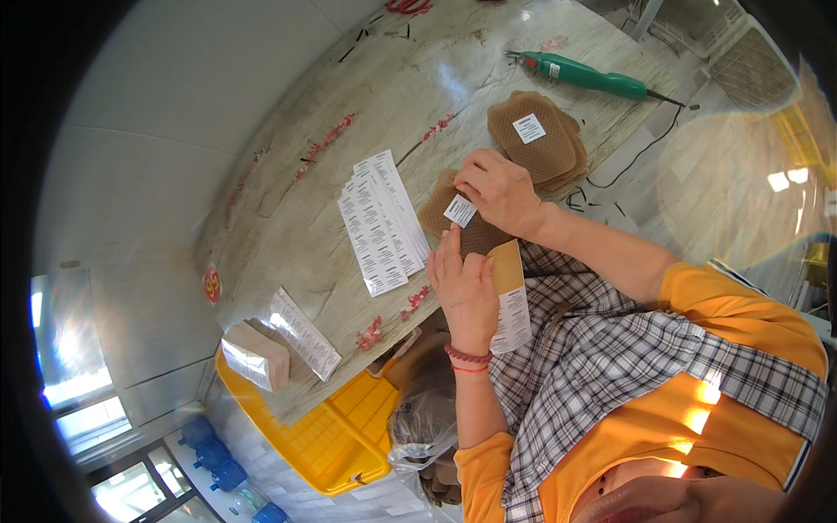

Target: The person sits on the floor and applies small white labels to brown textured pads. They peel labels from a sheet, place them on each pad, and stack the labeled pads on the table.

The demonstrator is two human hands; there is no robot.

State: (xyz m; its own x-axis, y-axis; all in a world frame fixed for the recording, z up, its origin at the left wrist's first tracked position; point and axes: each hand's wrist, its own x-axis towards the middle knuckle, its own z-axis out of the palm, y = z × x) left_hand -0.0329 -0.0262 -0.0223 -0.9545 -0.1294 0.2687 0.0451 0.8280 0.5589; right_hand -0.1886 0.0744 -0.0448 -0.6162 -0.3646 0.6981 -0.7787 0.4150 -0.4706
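My right hand (pixel 500 196) is bent over a stack of brown textured fabric pads (pixel 433 208), its fingertips at the upper corner of a small printed white label (pixel 460 210). From below, my left hand (pixel 465 294) reaches a fingertip to the label's lower edge. A label sheet with a partly bare yellowish backing (pixel 513 314) sticks out from under the left thumb, over the lap; the grip on it is partly hidden. Beyond the right hand lies a second pile of brown pads (pixel 543 153), with a white label (pixel 528 128) on top. Fanned printed label sheets (pixel 376 225) lie left of the pads.
A green corded electric hand tool (pixel 588 75) lies at the table's far right, its cord hanging over the edge. A wrapped label bundle (pixel 255 356) and a flat packet (pixel 304 333) lie at the near left. Below the edge are a yellow plastic basket (pixel 307 451) and a clear plastic bag (pixel 425 418).
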